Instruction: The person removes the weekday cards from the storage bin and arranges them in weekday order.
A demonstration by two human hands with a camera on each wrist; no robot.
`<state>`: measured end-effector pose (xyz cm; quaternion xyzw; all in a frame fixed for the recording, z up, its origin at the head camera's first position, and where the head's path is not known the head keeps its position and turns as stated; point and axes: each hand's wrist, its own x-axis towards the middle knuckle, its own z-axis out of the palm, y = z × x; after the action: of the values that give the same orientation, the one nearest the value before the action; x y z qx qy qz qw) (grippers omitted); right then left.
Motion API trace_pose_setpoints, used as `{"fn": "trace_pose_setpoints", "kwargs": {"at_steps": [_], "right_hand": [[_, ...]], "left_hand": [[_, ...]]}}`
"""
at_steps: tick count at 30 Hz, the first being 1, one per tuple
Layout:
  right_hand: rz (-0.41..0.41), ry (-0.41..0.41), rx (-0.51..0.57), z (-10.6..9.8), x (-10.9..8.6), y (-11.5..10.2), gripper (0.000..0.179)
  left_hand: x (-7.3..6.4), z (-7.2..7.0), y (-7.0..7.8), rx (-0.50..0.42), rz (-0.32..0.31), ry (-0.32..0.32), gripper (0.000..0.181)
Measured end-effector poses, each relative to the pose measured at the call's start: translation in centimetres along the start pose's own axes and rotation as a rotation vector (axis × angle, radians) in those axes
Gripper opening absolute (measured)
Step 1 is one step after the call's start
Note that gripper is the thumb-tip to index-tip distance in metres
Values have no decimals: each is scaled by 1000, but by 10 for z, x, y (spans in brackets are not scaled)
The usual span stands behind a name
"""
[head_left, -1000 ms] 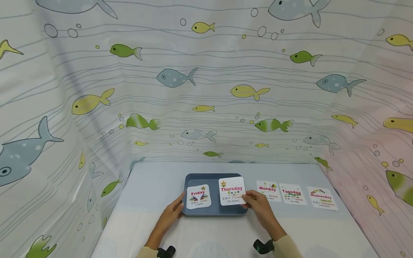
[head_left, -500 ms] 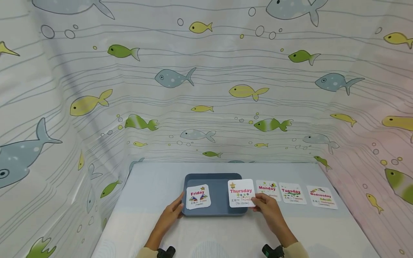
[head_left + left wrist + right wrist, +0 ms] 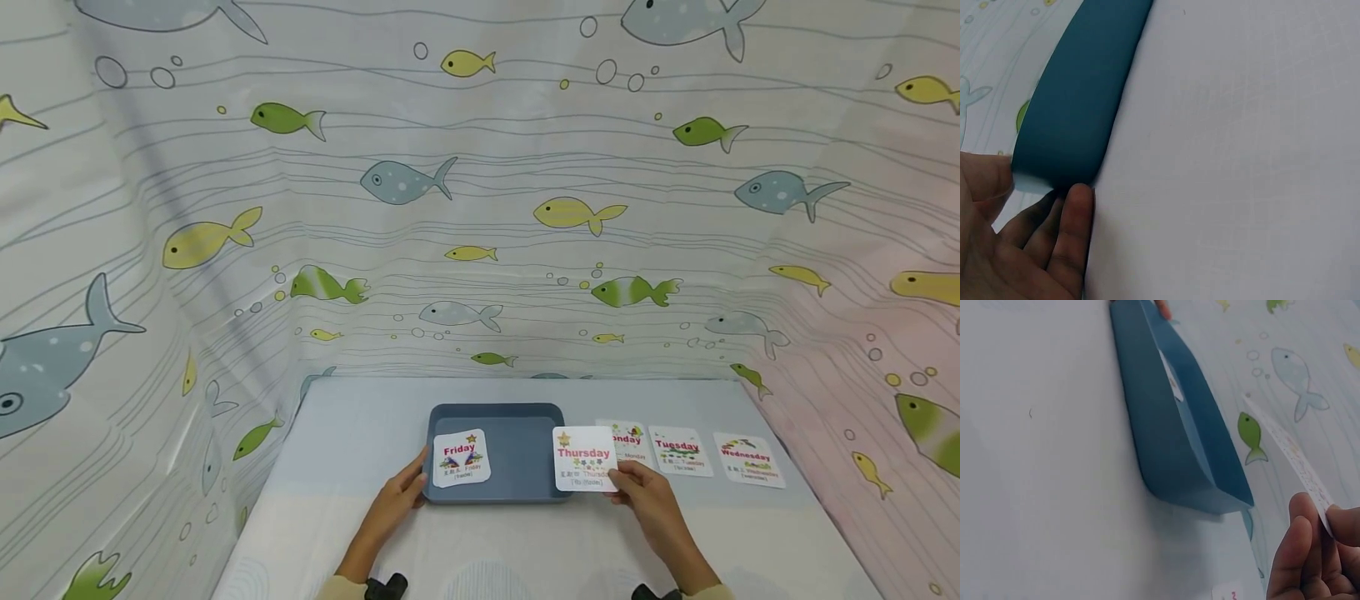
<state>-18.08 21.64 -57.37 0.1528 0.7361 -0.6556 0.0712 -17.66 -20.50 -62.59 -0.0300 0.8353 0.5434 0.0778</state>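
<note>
Pinches the Thursday card (image 3: pixel 581 462) by its lower right corner, between the thumb and fingers of the right hand (image 3: pixel 651 493). Holds it raised and tilted, apart from the tray (image 3: pixel 517 450) in the right wrist view; seen from the head, has it overlapping the tray's right end and covering the left part of the Monday card (image 3: pixel 632 443). Reads "Thursday" in large red letters, with a star at upper left, small stars beneath, then Chinese characters beside a smaller "Thursday" and a bracketed line too small to make out.

Grips the blue tray at its near left corner with the left hand (image 3: pixel 393 500), with thumb near the rim and fingertips at the base. Carries inside, toward the left, the Friday card (image 3: pixel 461 458), printed "Friday" large and again small beside Chinese characters.

Has three cards in a row on the table (image 3: pixel 495 533), right of the tray: Monday, readable up top only as "onday"; then the Tuesday card (image 3: pixel 681 452) and the Wednesday card (image 3: pixel 748 460), both with large red names.
</note>
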Motion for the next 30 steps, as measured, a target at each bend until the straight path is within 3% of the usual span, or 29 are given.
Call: {"fn": "trace_pose_setpoints", "kwargs": {"at_steps": [21,30], "right_hand": [[86,53,-14,-35,-12,16,41],[111,71,-21,-47,-18,24,43]], "left_hand": [[-3,0,2,-28,8,5,51],[-2,0,2,7,5,-4,51]]}}
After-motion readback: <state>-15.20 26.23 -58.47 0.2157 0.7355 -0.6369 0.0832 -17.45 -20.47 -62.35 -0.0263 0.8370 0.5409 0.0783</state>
